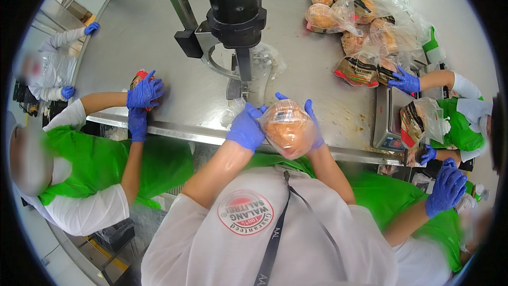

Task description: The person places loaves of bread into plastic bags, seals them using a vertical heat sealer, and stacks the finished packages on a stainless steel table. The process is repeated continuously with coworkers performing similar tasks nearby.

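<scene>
Between my two blue-gloved hands is a round, orange-brown piece of food in clear plastic wrap [287, 127], with a small label on it, held over the table's front edge. My left hand [247, 126] grips its left side. Around its right and far side curl the fingers of my right hand [314, 125]. Just beyond stands a bagging or clipping machine with a black collar [236, 12] and a metal ring frame [218, 61]. Crumpled clear plastic [268, 57] lies beside its lower part, and another bit [235, 111] is by my left hand.
Several bagged round food pieces [353, 39] are heaped at the back right, near a co-worker's gloved hand [405, 80] and a scale [387, 123]. At left, a co-worker's hands [145, 91] hold a red package. Another co-worker's raised glove [446, 186] is at right. The steel table [158, 59] bears scraps.
</scene>
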A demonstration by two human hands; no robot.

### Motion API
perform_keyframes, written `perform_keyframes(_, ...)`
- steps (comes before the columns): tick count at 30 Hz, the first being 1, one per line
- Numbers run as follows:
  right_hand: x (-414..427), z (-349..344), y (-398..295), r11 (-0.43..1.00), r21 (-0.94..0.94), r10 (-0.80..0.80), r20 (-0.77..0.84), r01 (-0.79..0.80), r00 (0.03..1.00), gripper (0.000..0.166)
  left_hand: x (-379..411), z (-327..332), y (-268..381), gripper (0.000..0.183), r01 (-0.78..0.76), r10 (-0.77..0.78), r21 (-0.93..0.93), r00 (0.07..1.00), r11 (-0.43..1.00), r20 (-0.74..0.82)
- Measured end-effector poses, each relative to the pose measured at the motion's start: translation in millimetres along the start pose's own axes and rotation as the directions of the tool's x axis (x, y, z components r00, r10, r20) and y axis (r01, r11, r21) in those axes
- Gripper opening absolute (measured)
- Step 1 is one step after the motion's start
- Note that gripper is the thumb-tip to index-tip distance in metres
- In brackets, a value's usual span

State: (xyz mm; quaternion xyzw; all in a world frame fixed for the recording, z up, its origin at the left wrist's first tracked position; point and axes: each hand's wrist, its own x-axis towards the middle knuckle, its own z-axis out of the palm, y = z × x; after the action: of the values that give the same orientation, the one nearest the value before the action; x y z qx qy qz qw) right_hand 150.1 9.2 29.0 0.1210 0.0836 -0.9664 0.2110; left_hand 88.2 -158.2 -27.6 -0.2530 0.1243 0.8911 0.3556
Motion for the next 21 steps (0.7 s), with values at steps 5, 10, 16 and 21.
perform_keyframes(5, 17.6, -36.8, 9.7, 0.319, -0.912, -0.330, 0.149, 0.259, 0.932, 0.045, -10.1, 47.6, 16.9, 0.028, -0.369, 0.581, 0.885, 0.800, 0.283, 0.148)
perform_keyframes(10, 70.5, -77.0, 8.3, 0.551, -0.744, -0.417, 0.148, 0.379, 0.897, 0.034, 20.0, 35.3, 53.1, 0.036, -0.320, 0.621, 0.812, 0.527, -0.488, 0.580)
perform_keyframes(16, 87.4, -76.2, -7.6, 0.745, -0.569, -0.335, 0.133, 0.349, 0.933, 0.040, 37.3, 15.4, 82.2, 0.022, -0.282, 0.397, 0.918, 0.837, -0.278, 0.377)
perform_keyframes(21, 74.7, -84.3, -11.0, 0.872, -0.480, -0.172, -0.125, 0.092, 0.977, 0.047, 59.5, -8.6, 84.7, 0.021, -0.294, 0.398, 0.591, 0.512, -0.752, 0.761)
